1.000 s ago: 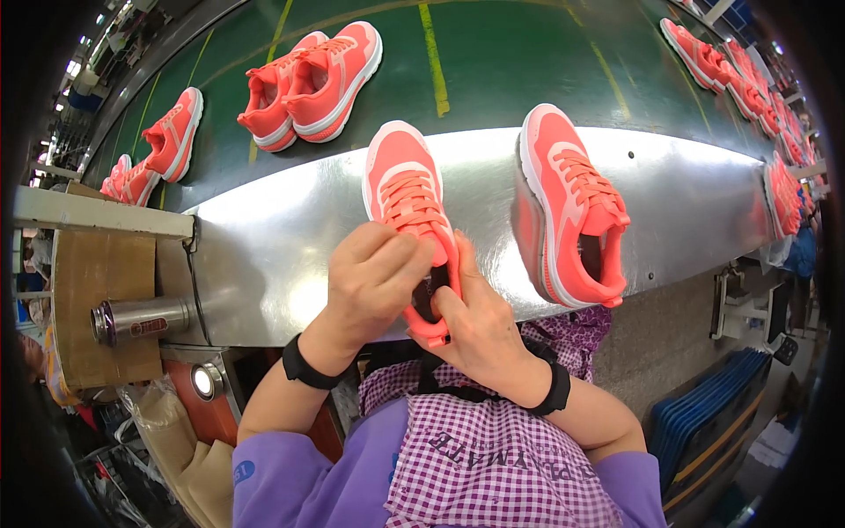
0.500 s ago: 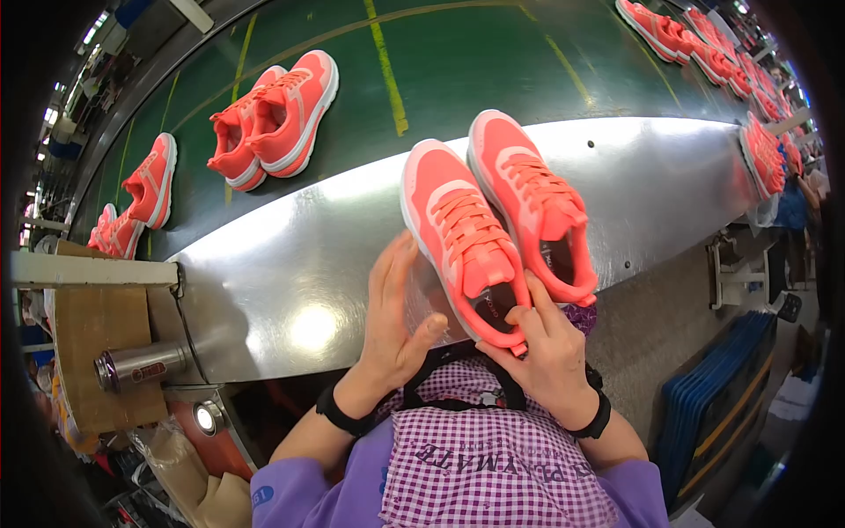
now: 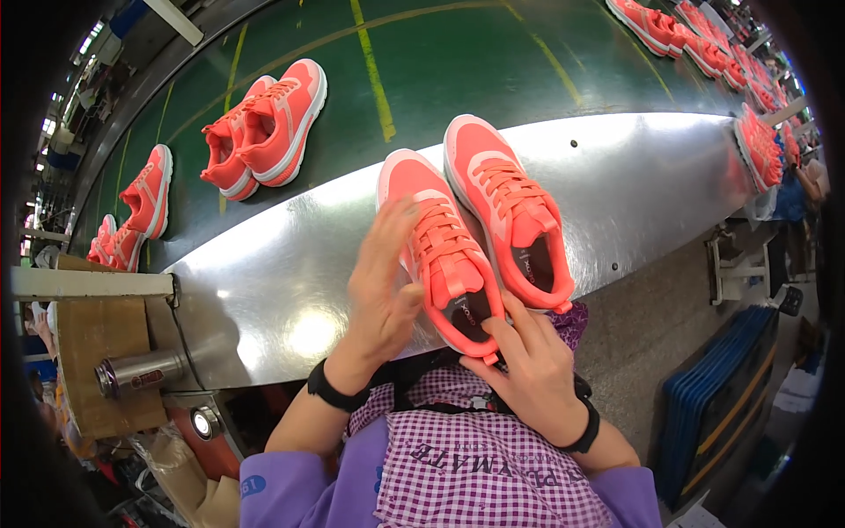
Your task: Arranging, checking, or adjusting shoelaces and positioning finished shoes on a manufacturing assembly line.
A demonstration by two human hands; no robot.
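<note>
Two coral-pink sneakers with white soles, laced, lie side by side on the shiny metal ledge in front of me, toes pointing away. My right hand (image 3: 530,365) grips the heel collar of the left sneaker (image 3: 442,236), its thumb outside and a finger at the dark insole. Beside that shoe's outer side is my left hand (image 3: 380,286), fingers stretched out and slightly blurred; its fingertips overlap the shoe's laces, and I cannot tell whether they touch. The right sneaker (image 3: 506,180) rests next to its mate, untouched by either hand.
Behind the metal ledge (image 3: 651,194) runs a green belt (image 3: 458,53) with yellow lines. A coral pair (image 3: 280,123) stands on it, more shoes (image 3: 148,198) at left and several far right. A steel flask (image 3: 141,371) lies at left; blue stacked panels (image 3: 717,396) stand at right.
My left hand has moved up along the left sneaker's outer side toward its laces. Both sneakers and the right hand appear slightly further left in view.
</note>
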